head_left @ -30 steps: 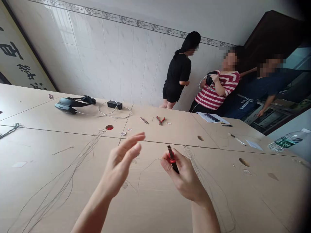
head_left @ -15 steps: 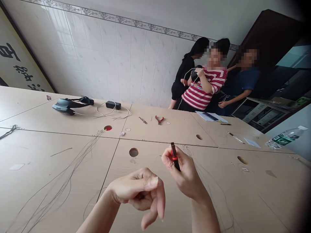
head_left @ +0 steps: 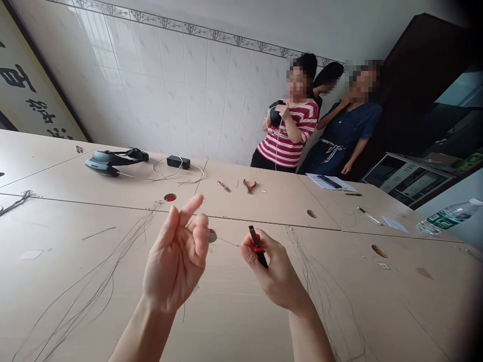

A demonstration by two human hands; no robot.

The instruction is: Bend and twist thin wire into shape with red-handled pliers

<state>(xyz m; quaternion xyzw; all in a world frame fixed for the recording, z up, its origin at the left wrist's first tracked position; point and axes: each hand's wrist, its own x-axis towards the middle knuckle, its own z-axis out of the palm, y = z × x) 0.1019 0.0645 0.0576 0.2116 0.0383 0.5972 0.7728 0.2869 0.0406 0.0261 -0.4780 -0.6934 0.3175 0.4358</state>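
Observation:
My right hand (head_left: 273, 274) is closed round a small black and red tool (head_left: 257, 246), held upright above the light wooden table (head_left: 94, 281). A thin wire (head_left: 226, 242) runs from the tool's tip leftward to my left hand (head_left: 178, 259). That hand is raised with its palm toward me, its fingers curled and pinching the wire near the fingertips. Both hands hover over the table's middle.
Bundles of thin wire (head_left: 98, 281) lie left and right (head_left: 320, 281) of my hands. Farther back are red pliers (head_left: 249, 186), a headset (head_left: 109, 161) with cable and adapter (head_left: 178, 162), papers with a phone (head_left: 329, 182), a pen and a water bottle (head_left: 449, 216). Three people stand by the tiled wall.
My left hand rose from a low, knuckles-up curl to palm-up, drawing the wire taut. My right hand drifted slightly left. The people at the wall moved closer together.

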